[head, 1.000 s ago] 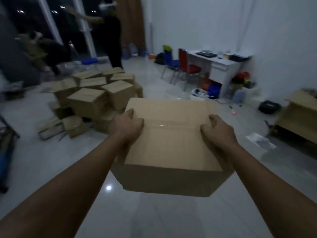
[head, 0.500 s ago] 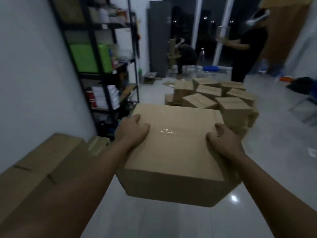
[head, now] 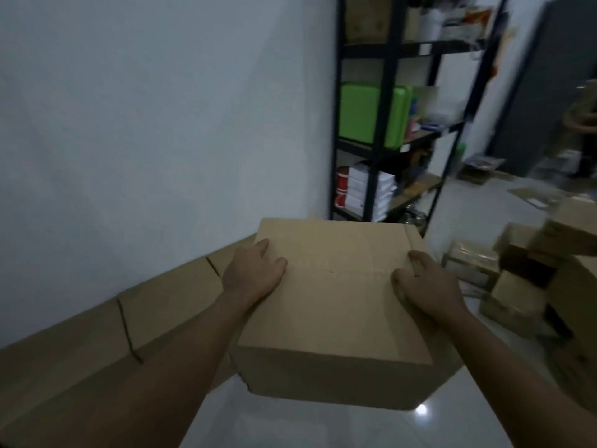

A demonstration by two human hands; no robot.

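Your left hand (head: 253, 274) and right hand (head: 426, 286) grasp the cardboard box (head: 332, 305) with curled fingers, held above the floor (head: 323, 425), the black shelf (head: 384, 124) beyond it.

A storeroom or packing room is indicated. A black metal rack (head: 384, 140) is set against a plain wall (head: 161, 124), w/ its shelves loaded: a green tub (head: 358, 118), stacked white packs (head: 384, 192), and misc. small stock higher up that is too blurred to be told apart. A row of cartons (head: 168, 302) is lined up along the wall at floor level, and a loose pile of cartons (head: 555, 250) is seen on the rt. A grey cabinet (head: 542, 92) is placed beyond the rack. A glossy tiled floor (head: 478, 202) is left bare, dimly lit. A taped box (head: 332, 305), same type as the rest, is held above the floor
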